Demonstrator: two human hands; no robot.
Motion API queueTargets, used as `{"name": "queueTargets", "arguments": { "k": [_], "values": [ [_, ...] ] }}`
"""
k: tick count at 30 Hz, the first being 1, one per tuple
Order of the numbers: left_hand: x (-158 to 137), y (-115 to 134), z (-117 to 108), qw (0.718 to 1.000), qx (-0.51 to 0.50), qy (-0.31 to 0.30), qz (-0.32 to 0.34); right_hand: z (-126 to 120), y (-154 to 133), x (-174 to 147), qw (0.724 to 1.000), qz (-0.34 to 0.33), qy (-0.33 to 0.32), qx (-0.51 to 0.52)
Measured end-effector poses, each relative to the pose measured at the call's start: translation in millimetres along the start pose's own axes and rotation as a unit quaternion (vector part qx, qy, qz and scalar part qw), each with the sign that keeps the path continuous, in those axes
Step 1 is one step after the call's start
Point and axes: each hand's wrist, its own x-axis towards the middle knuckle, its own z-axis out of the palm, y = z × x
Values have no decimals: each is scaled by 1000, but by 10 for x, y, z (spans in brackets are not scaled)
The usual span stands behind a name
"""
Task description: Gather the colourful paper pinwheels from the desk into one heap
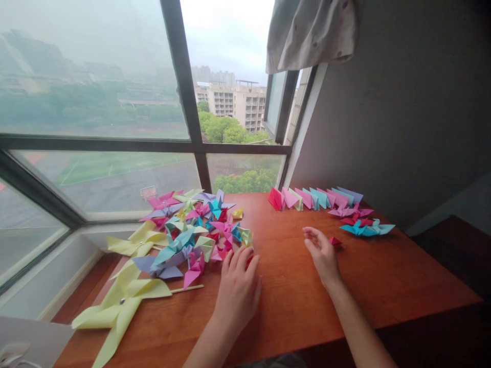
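My left hand (240, 281) is at the right edge of a pile of folded paper pieces, its fingers slightly bent and apart. Something red shows in part just beyond those fingers; whether they touch it I cannot tell. Over the table, my right hand (322, 253) is open, with its fingers curved and nothing seen in them. A small red folded paper piece (335, 242) lies right beside it. The pile holds pink, blue, purple and pale green origami, among them a magenta origami piece (195, 266) and a small yellow piece (238, 213).
A yellow paper pinwheel (123, 301) with a stick lies at the wooden table's (284, 317) left, another yellow pinwheel (140, 239) behind it. Along the far right edge stands a row of folded paper (316, 198), with blue paper cranes (364, 228) before it. Windows border the table.
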Motion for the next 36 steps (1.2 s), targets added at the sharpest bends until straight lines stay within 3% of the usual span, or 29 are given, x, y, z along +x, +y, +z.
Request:
{"name": "queueTargets", "arguments": {
  "k": [5,9,12,17,23,28,33,36],
  "values": [
    [65,-18,-12,1000,21,0,3,-498,198,103,984,-47,61,-160],
    [155,3,3,999,43,-19,-1,-796,360,205,944,-132,98,-285],
    [265,13,47,997,61,-42,-5,-889,486,251,919,-174,81,-344],
    [545,-61,194,995,90,-48,-8,-855,633,253,909,-173,17,-379],
    [862,-180,329,992,114,-45,-26,-723,583,251,908,-166,6,-386],
    [773,-68,266,995,90,-42,1,-472,442,237,930,-135,-14,-341],
    [439,69,135,995,49,-73,45,109,87,230,966,-72,-86,-232],
    [254,87,107,994,28,-93,56,601,-287,198,972,-79,-148,-163]
  ]
}}
